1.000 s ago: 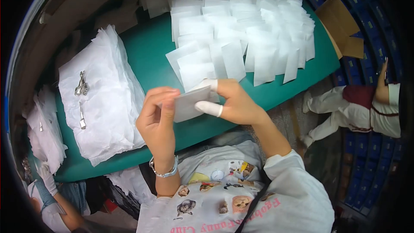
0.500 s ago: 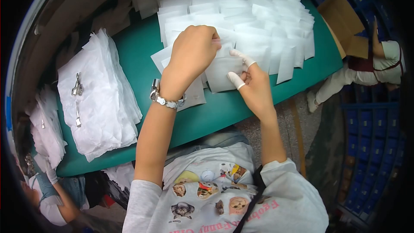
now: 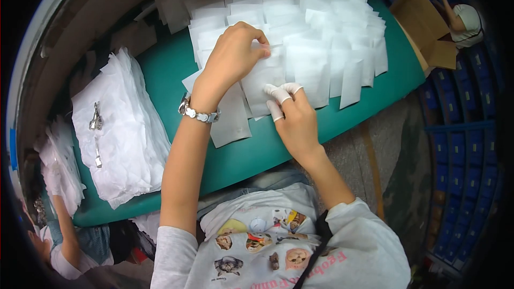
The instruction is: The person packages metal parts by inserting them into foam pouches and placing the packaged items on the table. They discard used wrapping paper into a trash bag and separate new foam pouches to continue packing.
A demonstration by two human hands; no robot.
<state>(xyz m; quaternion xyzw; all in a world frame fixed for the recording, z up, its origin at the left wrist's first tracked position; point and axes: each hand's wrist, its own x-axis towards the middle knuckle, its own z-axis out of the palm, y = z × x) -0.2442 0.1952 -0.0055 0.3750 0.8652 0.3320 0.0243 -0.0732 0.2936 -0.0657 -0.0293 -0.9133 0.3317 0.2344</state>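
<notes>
My left hand (image 3: 238, 51), with a metal watch on its wrist, is closed, thumb and fingertips pinching the top edge of a thin white translucent pouch (image 3: 256, 77). White finger cots cover several fingertips of my right hand (image 3: 293, 120). Those fingers are bent together at the pouch's lower right side; what lies beneath the fingertips is hidden. The pouch is over the near edge of many similar overlapping white pouches (image 3: 316, 37), laid in rows on the green table (image 3: 262, 152). A greyish flat pouch (image 3: 230, 120) lies below my left wrist.
Left on the table is a stack of crumpled white sheets (image 3: 120, 155) with metal fittings (image 3: 96, 120) on top. A co-worker (image 3: 75, 246) reaches toward another stack at lower left. An open cardboard box (image 3: 423, 27), another person (image 3: 467, 24) and blue bin shelves (image 3: 460, 176) stand right.
Both hands have shifted left with the pouch, and my right hand's fingers have moved over its lower part. The person at right has moved up behind the box; the lower-left co-worker's arm has risen.
</notes>
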